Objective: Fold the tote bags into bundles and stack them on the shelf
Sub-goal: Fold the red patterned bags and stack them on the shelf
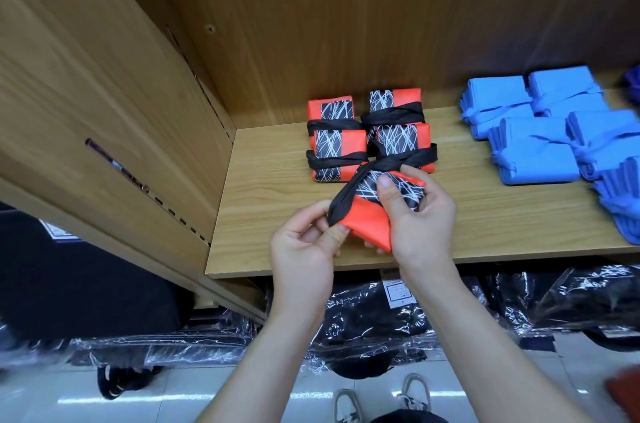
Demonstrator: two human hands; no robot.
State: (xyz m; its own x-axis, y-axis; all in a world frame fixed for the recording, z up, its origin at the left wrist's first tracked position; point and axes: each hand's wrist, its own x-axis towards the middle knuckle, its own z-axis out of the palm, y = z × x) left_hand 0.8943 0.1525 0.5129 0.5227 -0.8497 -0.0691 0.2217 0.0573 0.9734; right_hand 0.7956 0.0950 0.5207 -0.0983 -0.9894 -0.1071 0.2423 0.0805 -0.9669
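Observation:
A folded red tote bag bundle (370, 221) with a black panel of white scribble lines is held just above the front of the wooden shelf (270, 214). My right hand (415, 214) grips the bundle from the right, thumb on top of the patterned panel. My left hand (304, 242) pinches the black strap (346, 195) that runs diagonally over the bundle. Behind it, several matching red bundles (337, 148) tied with black straps sit stacked in two columns on the shelf.
Several blue bundles (540, 152) lie on the shelf at the right. The cabinet's wooden side wall (114, 93) rises at the left. Below the shelf, black items in clear plastic bags (374, 318) lie on the tiled floor by my shoes (381, 398).

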